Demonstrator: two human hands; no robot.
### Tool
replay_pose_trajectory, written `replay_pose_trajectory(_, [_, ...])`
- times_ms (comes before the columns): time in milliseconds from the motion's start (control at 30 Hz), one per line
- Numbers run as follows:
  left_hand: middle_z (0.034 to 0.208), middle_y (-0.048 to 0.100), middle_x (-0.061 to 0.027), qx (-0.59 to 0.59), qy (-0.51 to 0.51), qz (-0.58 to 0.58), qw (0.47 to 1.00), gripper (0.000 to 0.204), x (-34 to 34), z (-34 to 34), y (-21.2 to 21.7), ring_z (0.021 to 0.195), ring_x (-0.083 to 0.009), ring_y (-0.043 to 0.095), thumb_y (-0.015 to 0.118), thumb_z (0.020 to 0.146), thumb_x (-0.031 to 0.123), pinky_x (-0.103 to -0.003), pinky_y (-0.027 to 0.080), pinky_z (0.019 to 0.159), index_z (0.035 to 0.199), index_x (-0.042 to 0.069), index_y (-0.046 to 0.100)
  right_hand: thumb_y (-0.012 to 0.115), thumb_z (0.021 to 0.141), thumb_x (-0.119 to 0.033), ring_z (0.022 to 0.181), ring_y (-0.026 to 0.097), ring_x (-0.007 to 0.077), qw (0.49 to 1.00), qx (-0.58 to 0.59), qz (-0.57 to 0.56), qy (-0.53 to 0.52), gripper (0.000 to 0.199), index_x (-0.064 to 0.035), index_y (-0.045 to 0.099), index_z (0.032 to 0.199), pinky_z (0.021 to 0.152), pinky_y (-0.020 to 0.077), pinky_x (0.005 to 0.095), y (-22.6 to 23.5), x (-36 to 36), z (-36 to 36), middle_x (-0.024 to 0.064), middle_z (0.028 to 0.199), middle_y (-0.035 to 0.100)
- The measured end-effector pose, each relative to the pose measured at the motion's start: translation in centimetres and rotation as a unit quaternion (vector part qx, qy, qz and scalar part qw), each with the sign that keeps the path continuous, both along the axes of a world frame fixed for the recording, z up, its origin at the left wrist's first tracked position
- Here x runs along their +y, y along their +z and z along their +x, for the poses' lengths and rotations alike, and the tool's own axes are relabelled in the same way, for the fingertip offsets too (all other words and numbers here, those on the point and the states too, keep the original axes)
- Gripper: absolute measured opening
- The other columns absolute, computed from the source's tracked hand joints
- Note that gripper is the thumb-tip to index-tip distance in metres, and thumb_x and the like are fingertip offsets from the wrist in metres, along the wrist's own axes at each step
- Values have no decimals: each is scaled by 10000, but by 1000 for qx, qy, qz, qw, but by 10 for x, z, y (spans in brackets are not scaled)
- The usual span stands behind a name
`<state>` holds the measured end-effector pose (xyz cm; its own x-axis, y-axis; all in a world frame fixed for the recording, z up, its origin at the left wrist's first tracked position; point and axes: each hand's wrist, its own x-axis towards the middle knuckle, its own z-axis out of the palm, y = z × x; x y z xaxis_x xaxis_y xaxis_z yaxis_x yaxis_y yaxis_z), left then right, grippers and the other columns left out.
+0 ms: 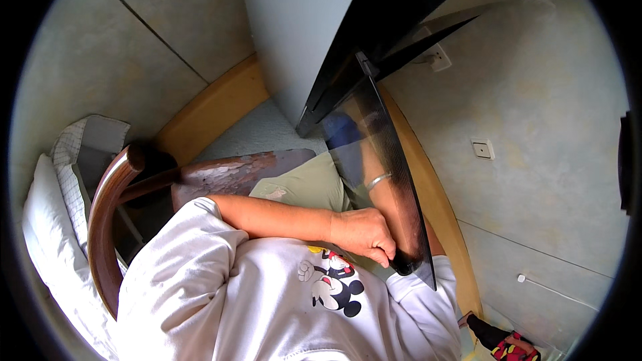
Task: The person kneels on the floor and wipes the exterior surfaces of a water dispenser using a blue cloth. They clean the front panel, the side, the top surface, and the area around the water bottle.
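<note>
Beside the tall pale unit (287, 33), the see-through panel (411, 227) already stands out, not closed up; the left hand (364, 232) grips its lower edge. The right hand (366, 112), blurred behind it by a blue cloth (341, 130), I cannot read.

This looks like a room in a home. Soft white bedding (57, 261) lies at left beside a worn wooden chair (105, 227); a wall outlet (482, 150) sits at right.
</note>
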<state>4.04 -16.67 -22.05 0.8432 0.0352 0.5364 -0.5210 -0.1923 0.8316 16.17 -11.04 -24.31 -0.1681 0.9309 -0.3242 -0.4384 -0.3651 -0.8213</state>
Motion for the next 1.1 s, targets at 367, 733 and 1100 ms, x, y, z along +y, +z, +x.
replay_pose_trajectory(367, [705,630,-36,23,7,20,1000,176,3,-5,1,632,-231,606,659,778,283,-345,453,518,821,113,637,494,892,-325,987,545,158,988,41,-145,-27,458,-2,481,1216,866,432,285,5,-145,46,67,1079,585])
replay_pose_trajectory(733, [699,636,-45,48,22,33,998,194,2,-3,0,623,-241,607,661,770,316,-351,459,528,825,130,662,578,828,-129,1026,555,214,977,-142,102,-123,409,4,483,1202,867,445,318,93,-38,-1,130,1186,531])
replay_pose_trajectory(1100, [700,632,-40,27,34,34,998,180,5,-3,0,616,-245,603,662,778,294,-352,457,520,824,121,644,575,818,-127,1034,556,233,990,49,-115,-59,416,36,477,1188,873,450,324,-2,-127,38,135,1192,534])
